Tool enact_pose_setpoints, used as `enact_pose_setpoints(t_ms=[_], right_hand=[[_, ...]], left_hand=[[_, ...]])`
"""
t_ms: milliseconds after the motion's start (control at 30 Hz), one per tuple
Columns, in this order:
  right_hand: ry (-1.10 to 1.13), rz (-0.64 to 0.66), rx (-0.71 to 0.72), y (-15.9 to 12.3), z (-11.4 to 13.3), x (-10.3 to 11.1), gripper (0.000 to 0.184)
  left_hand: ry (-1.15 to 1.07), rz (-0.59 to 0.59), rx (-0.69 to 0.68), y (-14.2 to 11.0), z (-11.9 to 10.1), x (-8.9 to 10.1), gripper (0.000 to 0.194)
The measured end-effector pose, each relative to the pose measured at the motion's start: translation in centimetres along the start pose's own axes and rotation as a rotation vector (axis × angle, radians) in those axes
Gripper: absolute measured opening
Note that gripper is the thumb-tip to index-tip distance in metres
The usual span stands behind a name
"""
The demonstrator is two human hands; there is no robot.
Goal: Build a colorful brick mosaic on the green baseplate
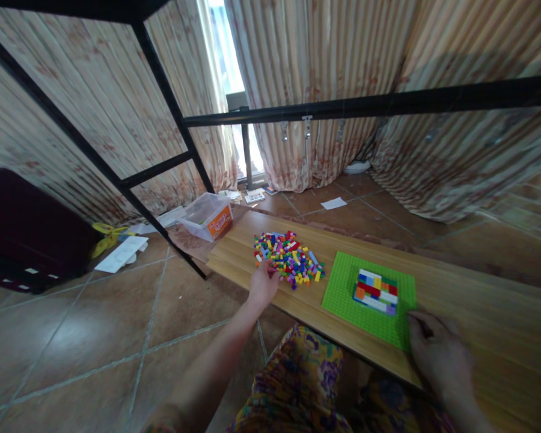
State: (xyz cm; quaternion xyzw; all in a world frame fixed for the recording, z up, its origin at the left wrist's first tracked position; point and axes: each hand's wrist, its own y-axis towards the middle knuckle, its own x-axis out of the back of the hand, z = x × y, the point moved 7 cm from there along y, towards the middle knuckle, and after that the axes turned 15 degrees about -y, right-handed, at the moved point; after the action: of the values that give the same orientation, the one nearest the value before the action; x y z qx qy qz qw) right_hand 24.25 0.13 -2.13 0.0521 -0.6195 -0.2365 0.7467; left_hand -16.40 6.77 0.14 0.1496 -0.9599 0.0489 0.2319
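Note:
A loose pile of small multicoloured building bricks (293,255) lies on the wooden board. At the pile's near left edge is my left hand (264,285), its fingertips pinched together; whether a brick is between them is too small to tell. To the right of the pile lies a green studded baseplate (340,294). On it sits a flat rectangular block of bricks (375,291) in white, red, blue, yellow, orange and purple. My right hand (439,352) has its fingers curled at the baseplate's right edge, thumb and forefinger against it.
A clear plastic box (202,219) with an orange label stands by the board's (473,307) far left end. Black metal frame bars (342,111) cross in front of the curtains. A dark suitcase (31,234) is at the left, with papers (121,254) on the tiled floor.

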Motion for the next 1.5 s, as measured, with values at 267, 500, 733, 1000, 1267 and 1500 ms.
enact_pose_setpoints(t_ms=[267,500,733,1000,1267,1500], right_hand=[[-0.002,0.017,-0.01,0.0,-0.3,-0.6,0.037],[0.053,-0.038,0.009,0.1,0.1,0.0,0.036],[0.087,-0.056,0.009,0.3,0.4,0.2,0.034],[0.121,-0.046,0.003,0.2,0.5,0.3,0.032],[0.126,-0.064,0.0,0.2,0.7,0.5,0.032],[0.132,-0.072,0.006,0.2,0.7,0.4,0.03]], left_hand=[[0.389,-0.036,-0.114,4.6,-2.5,1.2,0.027],[0.614,0.032,-0.078,6.0,-3.0,0.7,0.025],[0.649,0.084,-0.129,6.8,-3.7,0.1,0.026],[0.58,0.133,-0.203,6.8,-3.7,-1.0,0.028],[0.555,0.155,-0.222,7.5,-3.6,-1.1,0.03],[0.565,0.118,-0.17,8.2,-3.6,-0.6,0.029]])
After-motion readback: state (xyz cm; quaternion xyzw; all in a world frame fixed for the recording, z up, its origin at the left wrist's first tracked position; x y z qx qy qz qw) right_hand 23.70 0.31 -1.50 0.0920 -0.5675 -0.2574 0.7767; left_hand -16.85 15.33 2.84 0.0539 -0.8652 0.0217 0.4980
